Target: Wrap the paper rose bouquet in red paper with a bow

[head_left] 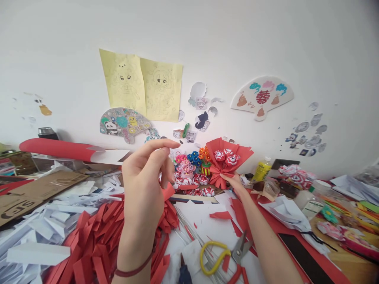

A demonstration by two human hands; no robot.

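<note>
My right hand (233, 181) reaches forward and grips the gathered base of a paper bouquet (220, 171). Red paper wraps several red-and-white paper flowers (226, 156), and the bouquet stands upright. Closer to me, my left hand (149, 171) is raised, its fingers curled and the thumb against the index finger. Nothing shows between them. Behind it are pink flowers (185, 167), blue flowers (194, 157) and orange flowers (204, 154). Scissors with yellow and red handles (214, 258) lie open below, beside a dark pointed tool (184, 272) and thin wires (204, 236).
White paper strips (44, 221) and red paper strips (94, 244) heap at the left, by cardboard (38, 193) and a red paper roll (59, 149). A phone (304, 256), a yellow bottle (262, 169) and a clear bottle (304, 199) are at right.
</note>
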